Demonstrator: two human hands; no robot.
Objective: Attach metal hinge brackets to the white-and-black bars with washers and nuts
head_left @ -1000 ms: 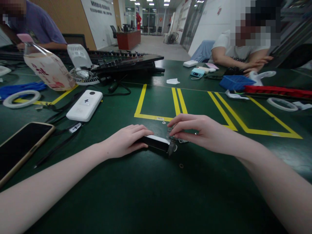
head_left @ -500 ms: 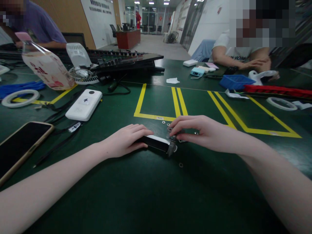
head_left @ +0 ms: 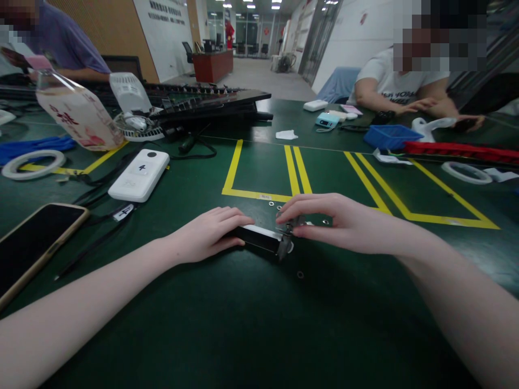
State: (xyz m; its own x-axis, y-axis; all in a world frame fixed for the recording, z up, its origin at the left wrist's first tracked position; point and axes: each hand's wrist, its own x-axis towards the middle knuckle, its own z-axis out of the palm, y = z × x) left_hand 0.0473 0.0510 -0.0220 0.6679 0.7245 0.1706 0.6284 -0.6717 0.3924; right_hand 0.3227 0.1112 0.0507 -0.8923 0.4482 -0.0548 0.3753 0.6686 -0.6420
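My left hand (head_left: 214,232) is closed around the near end of a black-and-white rectangular bar (head_left: 261,239) lying on the green table. At the bar's right end is a small grey metal bracket (head_left: 285,247). Over it, my right hand (head_left: 324,219) is bent with thumb and fingertips drawn together on a small metal part (head_left: 288,224); the fingers partly hide its shape. Small metal rings lie loose around the hands: one ring (head_left: 300,275) in front of the bracket, another ring (head_left: 271,203) behind it, and a further ring (head_left: 325,222) under my right hand.
To the left are a phone (head_left: 36,243), a white power bank (head_left: 139,175), a tape roll (head_left: 34,164) and a tilted bottle (head_left: 77,111). Yellow tape (head_left: 231,167) marks the table. A blue tray (head_left: 391,137) stands at the right; two people sit beyond.
My right fingertips have shifted slightly at the metal part above the bracket. My left hand and the bar stay put. At the far right, a person's hand has moved outward.
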